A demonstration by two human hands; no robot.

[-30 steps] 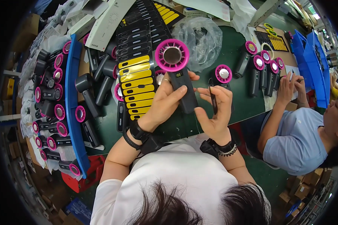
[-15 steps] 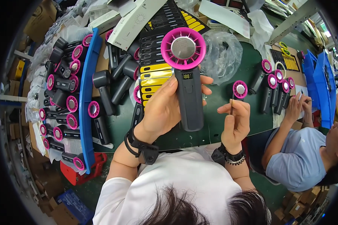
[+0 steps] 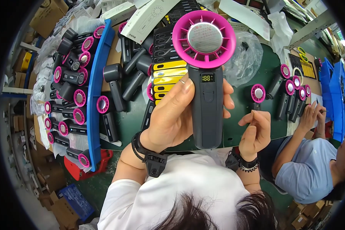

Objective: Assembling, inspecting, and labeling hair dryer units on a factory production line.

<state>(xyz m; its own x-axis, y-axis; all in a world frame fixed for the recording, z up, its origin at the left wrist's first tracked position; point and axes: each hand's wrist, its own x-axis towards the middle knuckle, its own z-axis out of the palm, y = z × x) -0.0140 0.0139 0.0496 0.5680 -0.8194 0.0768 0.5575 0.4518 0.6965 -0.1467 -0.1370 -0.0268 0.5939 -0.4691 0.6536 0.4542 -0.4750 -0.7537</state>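
My left hand (image 3: 168,120) is wrapped around the dark grey handle of a handheld fan (image 3: 208,111). Its pink ring head with a silver disc points up, and a small lit display shows on the handle's front. Off to the right, my right hand (image 3: 257,132) is closed in a pinch on a thin dark stick (image 3: 252,117), whose exact kind I cannot make out. Just beyond those fingers, another pink-headed fan (image 3: 258,93) is on the green table; the hand partly hides its handle.
Many fans lie behind a blue tray edge (image 3: 93,99) at left. Yellow-and-black strips (image 3: 166,81), a white box (image 3: 145,19) and a clear plastic bag (image 3: 244,57) lie at the back. Several fans (image 3: 289,88), a co-worker's hands (image 3: 312,115) and blue bins (image 3: 333,99) are at right.
The held fan appears larger, nearer the camera, with its display still lit. The whole view has shifted, so the table's things sit farther right. My right hand keeps its pinch.
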